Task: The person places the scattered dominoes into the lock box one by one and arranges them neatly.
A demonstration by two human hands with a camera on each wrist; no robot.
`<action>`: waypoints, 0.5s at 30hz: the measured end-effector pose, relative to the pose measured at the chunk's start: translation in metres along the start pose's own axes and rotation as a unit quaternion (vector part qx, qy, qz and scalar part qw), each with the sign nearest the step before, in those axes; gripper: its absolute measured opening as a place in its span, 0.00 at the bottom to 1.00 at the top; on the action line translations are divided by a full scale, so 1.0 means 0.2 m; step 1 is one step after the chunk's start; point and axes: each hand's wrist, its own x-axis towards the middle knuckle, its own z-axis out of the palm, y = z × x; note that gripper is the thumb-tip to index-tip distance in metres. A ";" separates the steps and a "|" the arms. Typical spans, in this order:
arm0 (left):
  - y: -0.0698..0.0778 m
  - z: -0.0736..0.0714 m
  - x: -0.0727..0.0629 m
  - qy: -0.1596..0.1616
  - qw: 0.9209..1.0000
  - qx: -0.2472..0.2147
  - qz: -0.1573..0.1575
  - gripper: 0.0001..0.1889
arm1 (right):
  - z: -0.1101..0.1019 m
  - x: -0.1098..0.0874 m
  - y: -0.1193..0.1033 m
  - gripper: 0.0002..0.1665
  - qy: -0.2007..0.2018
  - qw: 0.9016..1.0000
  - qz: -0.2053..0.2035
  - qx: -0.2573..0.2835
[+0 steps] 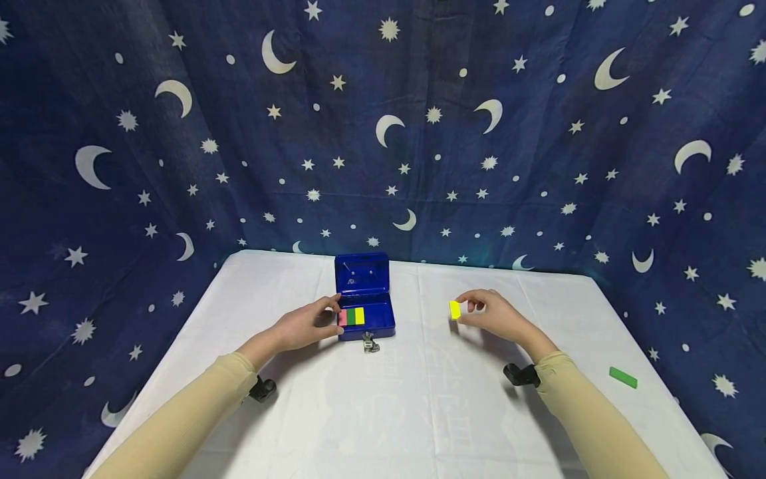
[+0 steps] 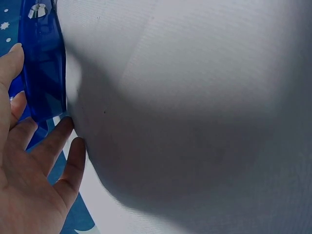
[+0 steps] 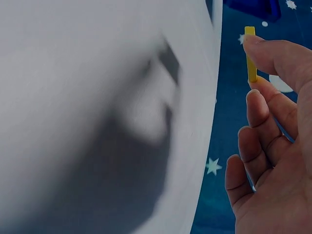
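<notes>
A small blue metal cash box [image 1: 383,319] stands with its lid up. Flat against its left inner side lie a pink block [image 1: 343,318], a green block [image 1: 351,317] and a yellow block [image 1: 360,316], side by side. My left hand [image 1: 305,324] rests at the box's left side, thumb toward the front corner and forefinger toward the hinge; the left wrist view shows its fingers [image 2: 73,168] spread and relaxed. My right hand [image 1: 493,316] pinches another thin yellow domino block [image 3: 251,61] between thumb and forefinger, raised above the table to the right of the box.
A green block [image 1: 623,377] lies alone near the right edge of the white-covered table [image 1: 419,412]. Small silver metal keys [image 1: 370,343] hang at the front of the box. Behind the table is a dark blue curtain [image 1: 431,179] with moons and stars.
</notes>
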 end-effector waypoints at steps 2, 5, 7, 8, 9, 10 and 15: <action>0.00 0.00 0.00 0.001 1.000 0.002 0.001 0.23 | 0.01 0.01 -0.02 0.25 -0.003 1.000 0.000 0.001; -0.01 0.00 0.00 0.001 1.000 0.006 -0.002 0.22 | 0.03 0.03 -0.05 0.24 -0.007 1.000 -0.001 0.005; 0.00 0.00 0.00 0.002 1.000 0.009 -0.002 0.22 | 0.04 0.05 -0.06 0.24 -0.010 1.000 -0.006 0.005; 0.00 0.00 0.00 0.002 1.000 0.010 -0.003 0.22 | 0.05 0.06 -0.07 0.24 -0.010 1.000 -0.010 0.006; 0.00 0.00 0.00 0.003 1.000 0.011 -0.002 0.22 | 0.06 0.07 -0.08 0.23 -0.010 1.000 -0.013 0.007; 0.00 0.00 0.00 0.004 1.000 0.011 -0.001 0.22 | 0.07 0.07 -0.08 0.23 -0.009 1.000 -0.015 0.007; 0.00 0.00 0.00 0.003 1.000 0.014 -0.004 0.22 | 0.10 0.10 -0.13 0.23 -0.007 0.999 -0.030 0.010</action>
